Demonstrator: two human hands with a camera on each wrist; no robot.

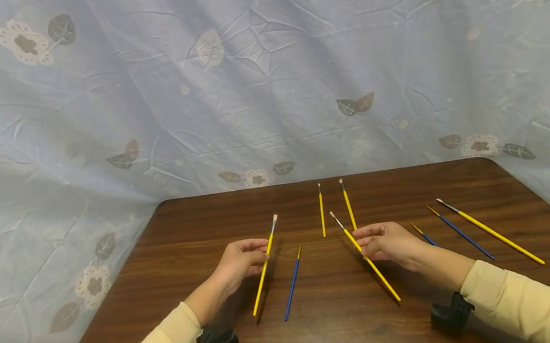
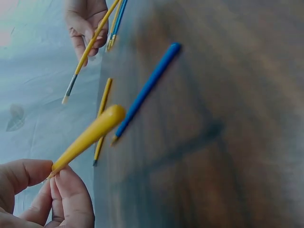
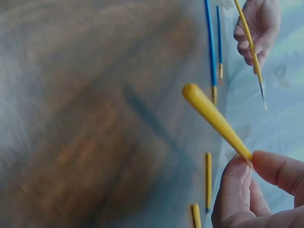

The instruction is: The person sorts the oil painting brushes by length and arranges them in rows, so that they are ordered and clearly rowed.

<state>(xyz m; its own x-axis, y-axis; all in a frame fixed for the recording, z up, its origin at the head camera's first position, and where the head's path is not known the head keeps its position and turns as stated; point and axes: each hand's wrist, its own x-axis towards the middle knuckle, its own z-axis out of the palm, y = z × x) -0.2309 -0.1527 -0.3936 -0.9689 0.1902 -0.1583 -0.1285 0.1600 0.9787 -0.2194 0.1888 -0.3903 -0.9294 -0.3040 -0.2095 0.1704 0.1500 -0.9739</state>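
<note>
A pale grey-blue floral cloth [image 1: 263, 75] hangs before you, behind a dark brown wood-grain table [image 1: 198, 215]. Your left hand [image 1: 239, 263] pinches a slim yellow-handled, pale-tipped paintbrush [image 1: 262, 279]; your right hand [image 1: 393, 244] pinches a matching yellow-handled, pale-tipped paintbrush [image 1: 373, 267]. You grip both near mid-handle, tips pointing away, probably for balance and to spare the bristles. On the table, a long yellow-handled paintbrush [image 1: 499, 235] lies rightmost, two thin yellow-handled paintbrushes [image 1: 322, 214] farther back, and three blue-handled, golden-tipped paintbrushes [image 1: 293, 283] lie apart, perhaps so each can be grasped singly.
</note>
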